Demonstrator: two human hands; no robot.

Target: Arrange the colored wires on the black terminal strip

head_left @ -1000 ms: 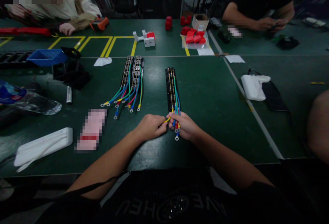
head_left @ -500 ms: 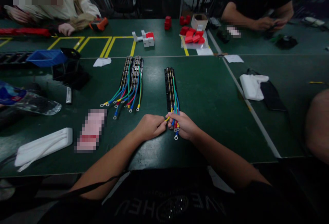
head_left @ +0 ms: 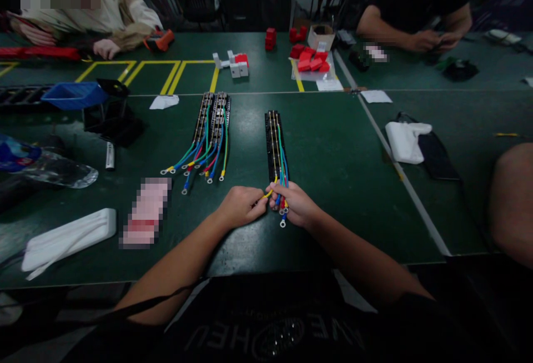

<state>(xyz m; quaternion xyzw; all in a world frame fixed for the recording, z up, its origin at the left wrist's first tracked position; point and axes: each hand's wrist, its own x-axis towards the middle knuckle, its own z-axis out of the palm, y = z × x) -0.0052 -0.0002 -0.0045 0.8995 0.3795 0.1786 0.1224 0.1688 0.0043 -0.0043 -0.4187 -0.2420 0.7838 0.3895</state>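
Note:
A black terminal strip with metal contacts lies lengthwise before me, coloured wires running down its right side. My left hand is closed in a pinch on a yellow wire that bends leftward from the strip's near end. Around the blue, green and red wires my right hand is closed at the same end, thumb on top. Ring terminals hang out below its fingers. Two similar strips lie side by side to the left, their wires fanned out toward me with ring terminals.
A white power bank-like block, a pixelated pink item, a marker and a plastic bottle lie left. A blue bin stands behind. Red parts lie at the back; a white device is right. Two people sit opposite.
The whole view has shifted very slightly. Both hands keep their hold on the wires, with no other clear movement.

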